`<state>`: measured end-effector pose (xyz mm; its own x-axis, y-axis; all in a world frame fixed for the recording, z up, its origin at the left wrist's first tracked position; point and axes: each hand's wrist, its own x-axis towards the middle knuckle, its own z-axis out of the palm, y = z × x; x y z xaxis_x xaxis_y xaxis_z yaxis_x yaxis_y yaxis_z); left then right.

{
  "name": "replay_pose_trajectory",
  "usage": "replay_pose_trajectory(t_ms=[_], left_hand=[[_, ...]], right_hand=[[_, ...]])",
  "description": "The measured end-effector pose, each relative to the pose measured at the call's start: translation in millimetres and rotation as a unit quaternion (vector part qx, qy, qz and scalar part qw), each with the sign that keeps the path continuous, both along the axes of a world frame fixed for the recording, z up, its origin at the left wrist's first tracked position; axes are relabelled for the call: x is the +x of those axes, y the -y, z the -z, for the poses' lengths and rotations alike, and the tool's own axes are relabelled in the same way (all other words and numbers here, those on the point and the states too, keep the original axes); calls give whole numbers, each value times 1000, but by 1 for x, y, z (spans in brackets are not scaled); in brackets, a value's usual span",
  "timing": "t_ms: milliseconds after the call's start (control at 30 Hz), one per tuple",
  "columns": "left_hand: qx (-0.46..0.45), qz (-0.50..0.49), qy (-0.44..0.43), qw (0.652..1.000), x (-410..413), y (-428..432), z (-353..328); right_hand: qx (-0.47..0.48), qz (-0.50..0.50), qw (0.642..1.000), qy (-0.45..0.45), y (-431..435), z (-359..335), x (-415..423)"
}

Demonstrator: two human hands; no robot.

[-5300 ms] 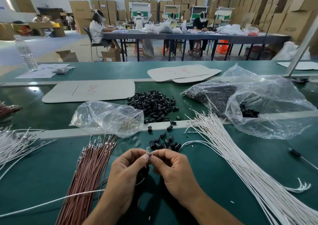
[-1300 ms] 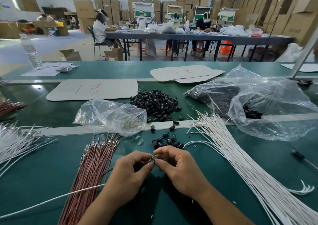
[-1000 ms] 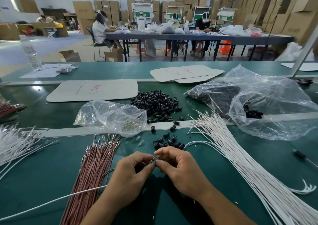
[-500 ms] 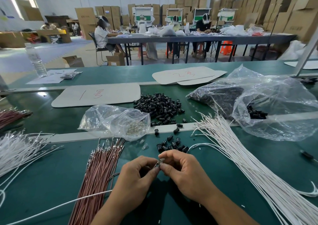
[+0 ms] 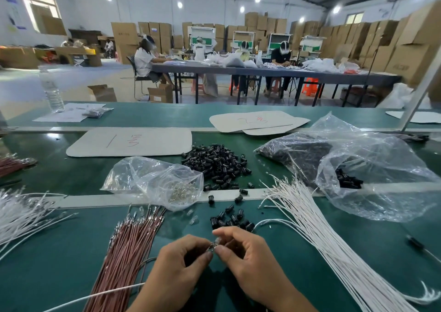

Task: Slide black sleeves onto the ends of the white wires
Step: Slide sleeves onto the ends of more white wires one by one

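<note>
My left hand (image 5: pixel 181 261) and my right hand (image 5: pixel 245 256) meet fingertip to fingertip low in the middle, pinching a small metal-ended wire tip (image 5: pixel 214 245) between them. A white wire (image 5: pixel 95 295) runs out to the lower left from under my left hand, and another white wire curves off to the right. Several loose black sleeves (image 5: pixel 229 218) lie just beyond my fingers, with a bigger heap of black sleeves (image 5: pixel 214 162) further back. A long bundle of white wires (image 5: pixel 329 237) fans along the right.
A bundle of reddish-brown wires (image 5: pixel 126 252) lies left of my hands, more white wires (image 5: pixel 19 213) at the far left. A small clear bag of metal terminals (image 5: pixel 155 180) and a large clear bag (image 5: pixel 372 168) sit behind. Cardboard sheets (image 5: pixel 131 141) lie further back.
My hands have stayed together on the wire tip, with only small finger movements. The camera has tilted up slightly, so everything sits lower in view.
</note>
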<state>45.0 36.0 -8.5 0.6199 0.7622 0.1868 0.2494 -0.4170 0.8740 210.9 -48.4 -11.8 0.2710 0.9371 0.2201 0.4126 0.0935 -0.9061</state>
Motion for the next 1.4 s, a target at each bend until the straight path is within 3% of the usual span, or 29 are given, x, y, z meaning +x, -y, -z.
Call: replay_pose_trajectory(t_ms=[1000, 1233, 1400], left_hand=[[13, 3, -10, 1000, -9, -8, -5], [7, -3, 6, 1000, -3, 1, -7], [-113, -42, 114, 986, 7, 6, -7]], right_hand=[[-12, 27, 999, 18, -1, -1, 0], [-7, 18, 999, -39, -1, -2, -4], [22, 39, 978, -205, -6, -3, -14]])
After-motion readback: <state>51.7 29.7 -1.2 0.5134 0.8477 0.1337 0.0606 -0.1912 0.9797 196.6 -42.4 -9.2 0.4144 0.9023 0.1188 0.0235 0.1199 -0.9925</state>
